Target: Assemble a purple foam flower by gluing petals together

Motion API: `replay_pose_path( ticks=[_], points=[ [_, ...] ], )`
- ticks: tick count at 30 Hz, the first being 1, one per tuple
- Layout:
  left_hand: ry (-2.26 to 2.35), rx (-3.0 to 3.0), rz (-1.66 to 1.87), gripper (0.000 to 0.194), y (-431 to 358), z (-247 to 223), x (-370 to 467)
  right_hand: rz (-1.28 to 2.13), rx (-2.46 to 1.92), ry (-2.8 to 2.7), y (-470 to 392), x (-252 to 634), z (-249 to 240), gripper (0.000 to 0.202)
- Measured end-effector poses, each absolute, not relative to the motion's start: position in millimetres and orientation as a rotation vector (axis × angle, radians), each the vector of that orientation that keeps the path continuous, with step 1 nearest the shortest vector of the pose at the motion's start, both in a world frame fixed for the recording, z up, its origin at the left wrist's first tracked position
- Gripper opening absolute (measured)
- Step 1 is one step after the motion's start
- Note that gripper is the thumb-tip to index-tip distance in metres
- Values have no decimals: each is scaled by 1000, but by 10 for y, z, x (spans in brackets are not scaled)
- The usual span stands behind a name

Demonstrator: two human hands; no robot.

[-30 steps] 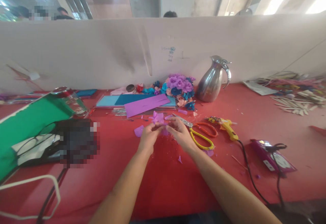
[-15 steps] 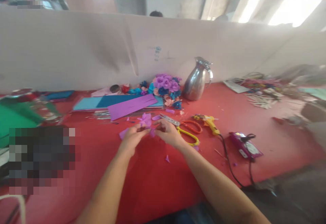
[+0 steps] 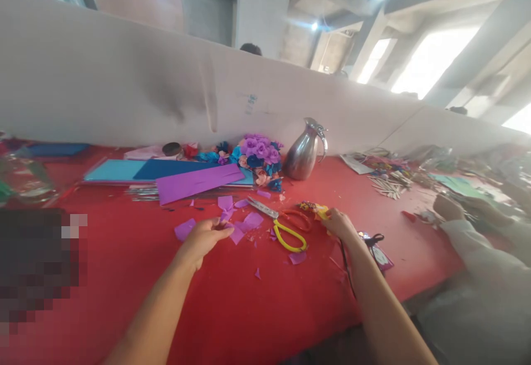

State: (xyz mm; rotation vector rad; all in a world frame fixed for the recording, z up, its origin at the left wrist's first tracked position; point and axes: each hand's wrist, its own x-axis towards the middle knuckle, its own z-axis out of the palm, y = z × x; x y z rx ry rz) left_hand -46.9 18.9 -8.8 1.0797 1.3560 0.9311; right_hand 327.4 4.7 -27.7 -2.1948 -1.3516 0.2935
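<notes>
My left hand [image 3: 206, 239] pinches a small piece of purple paper [image 3: 227, 224] above the red table. Several cut purple pieces [image 3: 251, 221] lie just beyond and to its right. My right hand [image 3: 341, 225] is closed on the yellow glue gun [image 3: 320, 211], whose handle it mostly covers. Between the hands lie scissors [image 3: 290, 236] with one yellow and one orange handle, blades pointing up and left. Behind them stands a bunch of purple, blue and pink paper flowers [image 3: 260, 152]. A purple sheet [image 3: 199, 181] rests across blue sheets [image 3: 112, 170].
A steel jug [image 3: 302, 152] stands by the white partition [image 3: 166, 77]. The purple power strip [image 3: 379, 254] sits beside my right forearm, a black cord near it. At the right, another person's sleeve [image 3: 468, 243] and hand reach over the table [image 3: 249, 309]. Thin sticks [image 3: 388, 185] lie further back.
My right hand has left the paper, moved right and closed on the glue gun. My left hand stays at the purple paper. The view has shifted, and another person's arms now show at the right.
</notes>
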Motion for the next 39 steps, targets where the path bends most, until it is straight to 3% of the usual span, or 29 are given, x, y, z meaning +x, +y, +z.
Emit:
replay_pose_path(
  ticks=[3,8,12,15,19,27,39],
  points=[
    [1346,1061,913,31,212,-114,-519,515,-2155,-1196,95,3280,-291,23],
    [1384,1072,934,20,231,-178,-547,633,-1882,-984,24,3266,-115,15],
    [1446,1098,965,11,213,-209,-514,826,-1540,-881,-206,3045,80,32],
    [1407,1102,903,14,184,-181,-488,1086,-1329,-829,-394,2716,155,30],
    [1452,1141,872,19,184,-157,-481,1162,-1347,-1033,-589,2220,115,32],
    [1477,1311,890,18,233,-335,-501,1015,-1478,-1650,-807,1718,-134,25],
    [1595,1522,661,10,244,-247,-495,687,-1685,-1918,-761,1564,-69,25]
  ],
)
